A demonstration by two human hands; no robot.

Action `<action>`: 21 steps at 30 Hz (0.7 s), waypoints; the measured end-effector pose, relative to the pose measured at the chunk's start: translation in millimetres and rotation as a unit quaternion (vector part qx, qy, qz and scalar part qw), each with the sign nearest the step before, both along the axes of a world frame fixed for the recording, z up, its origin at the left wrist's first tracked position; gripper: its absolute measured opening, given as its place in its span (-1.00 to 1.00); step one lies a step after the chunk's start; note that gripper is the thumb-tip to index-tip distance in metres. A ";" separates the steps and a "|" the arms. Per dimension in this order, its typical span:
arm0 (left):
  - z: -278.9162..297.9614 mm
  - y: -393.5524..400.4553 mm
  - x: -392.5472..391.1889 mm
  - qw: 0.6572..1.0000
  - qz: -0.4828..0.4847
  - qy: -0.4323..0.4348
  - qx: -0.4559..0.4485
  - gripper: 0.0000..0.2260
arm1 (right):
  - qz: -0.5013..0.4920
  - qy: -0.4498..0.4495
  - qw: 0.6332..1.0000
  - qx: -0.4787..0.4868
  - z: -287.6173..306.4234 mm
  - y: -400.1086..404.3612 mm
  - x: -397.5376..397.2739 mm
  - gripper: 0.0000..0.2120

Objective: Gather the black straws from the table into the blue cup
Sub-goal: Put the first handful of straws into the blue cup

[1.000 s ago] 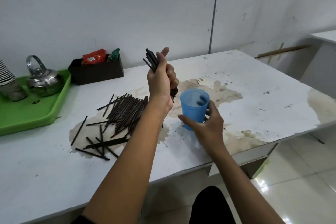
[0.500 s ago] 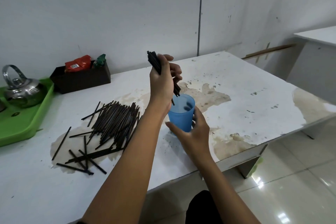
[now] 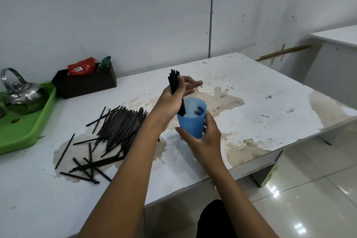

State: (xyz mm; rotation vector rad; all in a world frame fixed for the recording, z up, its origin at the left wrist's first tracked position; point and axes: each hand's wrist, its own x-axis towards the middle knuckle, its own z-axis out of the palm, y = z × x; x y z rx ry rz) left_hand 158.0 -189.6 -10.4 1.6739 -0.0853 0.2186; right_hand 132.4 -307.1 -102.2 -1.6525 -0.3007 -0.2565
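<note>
The blue cup [image 3: 191, 121] stands upright on the white table [image 3: 260, 106], with my right hand [image 3: 204, 139] wrapped around its near side. My left hand [image 3: 173, 98] hovers just left of the cup's rim and holds a bundle of black straws [image 3: 174, 83]. The bundle stands nearly upright, its lower ends inside the cup; my fingers are loosening, with the outer ones spread. A large pile of black straws [image 3: 119, 123] lies on the table to the left, and a few loose ones [image 3: 85, 168] are scattered nearer me.
A green tray [image 3: 29, 133] with a steel kettle [image 3: 21, 92] sits at the far left. A dark box [image 3: 87, 83] holding red and green packets stands against the wall. The table's front edge runs just right of the cup. Another white table [image 3: 338, 35] stands at the far right.
My left hand has brought the bundle down from above the table, and its lower ends have gone into the cup. My right hand has stayed on the cup.
</note>
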 end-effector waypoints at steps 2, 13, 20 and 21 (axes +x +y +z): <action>-8.0 3.0 -5.7 0.999 0.001 0.026 0.026 -0.70 | -0.003 0.000 1.000 0.002 1.0 -0.2 -0.7 -0.22; -7.5 6.6 -30.5 0.997 0.015 0.068 0.021 -0.51 | 0.012 0.010 1.000 -0.002 5.2 -1.2 -4.7 -0.22; -26.1 27.8 -48.0 0.988 0.146 -0.011 0.043 -0.73 | -0.060 0.052 0.992 -0.097 0.9 -2.9 -21.9 -0.12; -30.5 33.1 -52.1 0.984 0.165 -0.024 0.067 -0.76 | -0.087 0.053 0.988 -0.113 -0.8 -5.0 -26.7 -0.15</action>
